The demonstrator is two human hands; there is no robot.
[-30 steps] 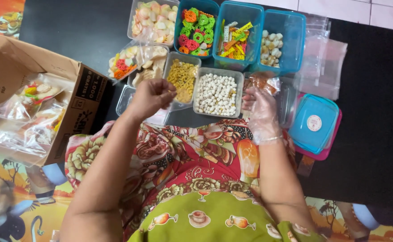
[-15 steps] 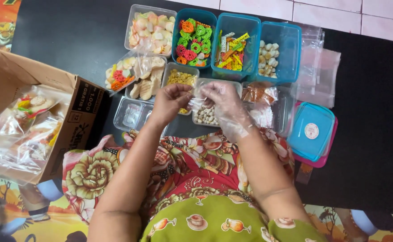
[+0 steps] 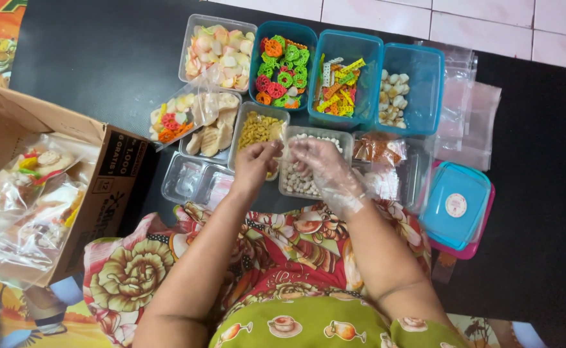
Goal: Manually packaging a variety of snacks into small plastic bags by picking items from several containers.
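Clear plastic bag (image 3: 284, 149): held between both hands, above the clear tub of small white puffs (image 3: 309, 169) and beside the tub of yellow curls (image 3: 257, 131); it is thin and hard to make out.
Left hand (image 3: 255, 166): bare, fingers pinched closed on the bag's edge.
Right hand (image 3: 325, 169): in a thin clear glove, fingers closed on the bag's other edge, over the white puffs.
Back row: a clear tub of pale pink and white crackers (image 3: 222, 50), then three blue tubs: red, green and orange flower-shaped rings (image 3: 282, 66), coloured sticks (image 3: 338, 80), and round white pieces (image 3: 394, 96).
Near row: a filled bag of mixed snacks (image 3: 175, 118) lying on a tub of pale oval crackers (image 3: 211, 134), an empty clear tub (image 3: 189, 179) and orange-brown sachets (image 3: 374, 149).
Right side: a stack of empty clear bags (image 3: 468, 109) and blue lids on a pink one (image 3: 454, 205).
Left side: a cardboard box (image 3: 70, 187) holding filled bags.
Floor: black mat (image 3: 96, 58) under everything.
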